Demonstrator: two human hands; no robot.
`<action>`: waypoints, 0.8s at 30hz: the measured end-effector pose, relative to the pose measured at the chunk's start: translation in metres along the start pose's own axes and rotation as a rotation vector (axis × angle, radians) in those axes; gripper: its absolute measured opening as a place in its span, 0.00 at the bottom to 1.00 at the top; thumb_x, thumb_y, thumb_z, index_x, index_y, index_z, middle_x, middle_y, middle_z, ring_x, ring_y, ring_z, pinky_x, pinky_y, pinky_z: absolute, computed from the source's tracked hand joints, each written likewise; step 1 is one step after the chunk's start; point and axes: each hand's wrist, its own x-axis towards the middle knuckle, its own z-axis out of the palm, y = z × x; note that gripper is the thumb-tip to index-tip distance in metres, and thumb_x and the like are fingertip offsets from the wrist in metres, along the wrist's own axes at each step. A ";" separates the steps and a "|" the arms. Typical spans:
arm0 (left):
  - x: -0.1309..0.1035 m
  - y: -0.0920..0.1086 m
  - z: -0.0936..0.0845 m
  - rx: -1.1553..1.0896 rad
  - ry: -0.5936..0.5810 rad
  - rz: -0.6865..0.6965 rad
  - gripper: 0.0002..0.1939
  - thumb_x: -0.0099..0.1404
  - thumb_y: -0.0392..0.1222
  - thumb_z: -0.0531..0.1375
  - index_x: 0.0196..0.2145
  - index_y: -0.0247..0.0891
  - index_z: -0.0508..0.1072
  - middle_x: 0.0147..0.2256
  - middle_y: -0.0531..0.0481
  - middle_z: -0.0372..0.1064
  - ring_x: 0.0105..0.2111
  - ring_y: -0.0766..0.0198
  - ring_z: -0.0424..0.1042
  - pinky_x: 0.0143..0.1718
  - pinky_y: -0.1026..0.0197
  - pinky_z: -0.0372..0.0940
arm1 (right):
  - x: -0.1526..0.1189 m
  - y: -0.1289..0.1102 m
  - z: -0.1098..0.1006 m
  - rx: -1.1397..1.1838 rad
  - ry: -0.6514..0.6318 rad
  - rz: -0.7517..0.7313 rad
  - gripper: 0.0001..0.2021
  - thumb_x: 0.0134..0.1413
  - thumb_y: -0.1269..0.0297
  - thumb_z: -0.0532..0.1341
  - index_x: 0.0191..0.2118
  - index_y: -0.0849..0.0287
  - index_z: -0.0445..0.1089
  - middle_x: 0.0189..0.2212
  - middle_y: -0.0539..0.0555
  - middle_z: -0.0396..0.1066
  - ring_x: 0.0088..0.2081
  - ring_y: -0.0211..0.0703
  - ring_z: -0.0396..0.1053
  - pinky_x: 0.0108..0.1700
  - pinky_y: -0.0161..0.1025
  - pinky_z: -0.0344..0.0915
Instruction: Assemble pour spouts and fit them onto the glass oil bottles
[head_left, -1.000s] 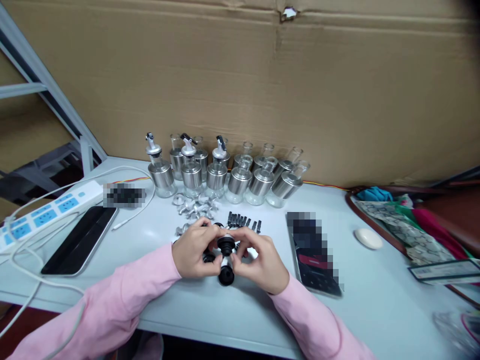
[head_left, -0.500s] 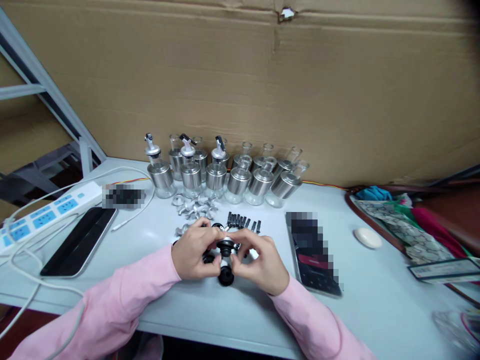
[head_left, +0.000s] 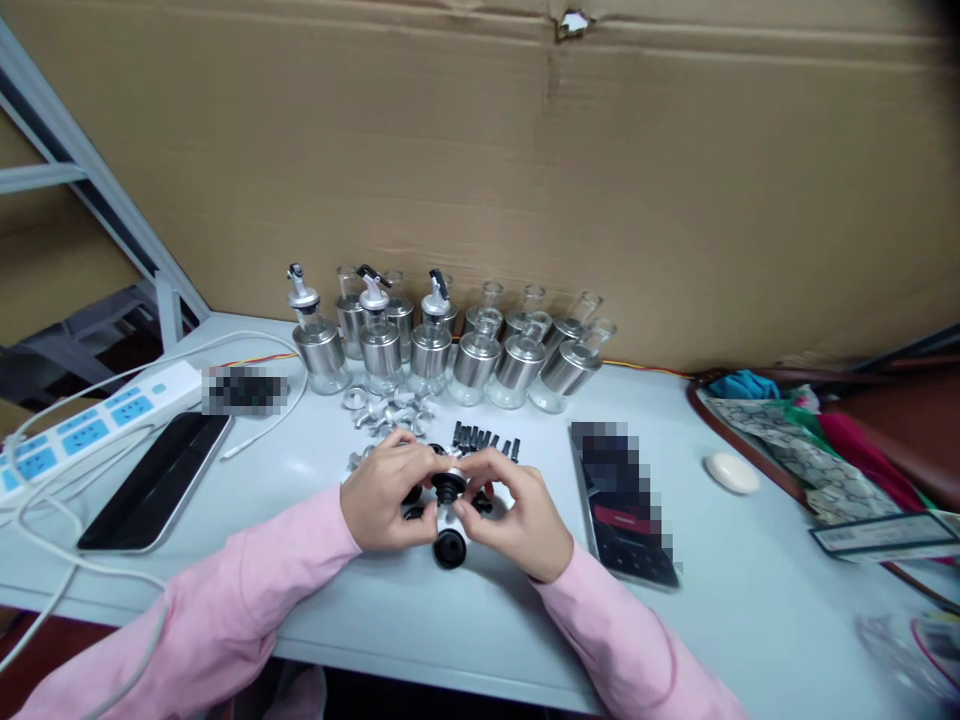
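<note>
Both hands hold one bottle pourer with a black ribbed stopper (head_left: 448, 484) above the near half of the table. My left hand (head_left: 394, 492) pinches it from the left, thumb low and fingers over the top. From the right, my right hand (head_left: 517, 515) grips it with thumb and forefinger. The pourer's spout side is mostly hidden behind the fingers. Just below lies another black stopper (head_left: 450, 548), its round end facing me. More black parts show partly beneath the hands. Beyond the hands are several silver spout pieces (head_left: 390, 408) and a row of small black levers (head_left: 484, 440).
Glass bottles with steel bands (head_left: 477, 362) stand in two rows at the back; three front ones carry pourers (head_left: 436, 295). A tablet (head_left: 161, 480), power strip (head_left: 90, 430) and white cable lie left. Rightward are a phone (head_left: 622, 505) and a white oval object (head_left: 732, 473).
The held pourer has tipped slightly, so more of its black ribbed stopper faces me. Both hands stay around it with small finger shifts. The view has moved a little.
</note>
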 end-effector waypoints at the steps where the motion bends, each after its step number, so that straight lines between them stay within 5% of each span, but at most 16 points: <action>1: 0.000 0.000 -0.001 0.005 0.001 0.005 0.19 0.51 0.33 0.51 0.43 0.38 0.62 0.27 0.52 0.69 0.25 0.64 0.67 0.36 0.56 0.59 | 0.000 0.000 0.000 -0.001 0.013 0.000 0.10 0.40 0.72 0.59 0.34 0.58 0.65 0.25 0.48 0.71 0.24 0.35 0.70 0.27 0.30 0.64; 12: 0.001 0.002 0.001 0.006 0.035 -0.013 0.20 0.55 0.36 0.53 0.47 0.36 0.59 0.36 0.46 0.70 0.32 0.61 0.69 0.38 0.56 0.59 | 0.000 -0.001 0.000 0.081 0.060 0.041 0.14 0.40 0.74 0.57 0.37 0.57 0.62 0.27 0.50 0.72 0.27 0.37 0.71 0.29 0.33 0.67; 24: 0.000 0.003 0.003 0.047 0.062 -0.068 0.19 0.57 0.36 0.52 0.48 0.37 0.59 0.33 0.48 0.64 0.33 0.61 0.64 0.36 0.59 0.59 | 0.002 0.001 0.000 0.000 0.100 -0.009 0.12 0.39 0.72 0.59 0.35 0.57 0.63 0.29 0.50 0.70 0.26 0.36 0.69 0.30 0.33 0.68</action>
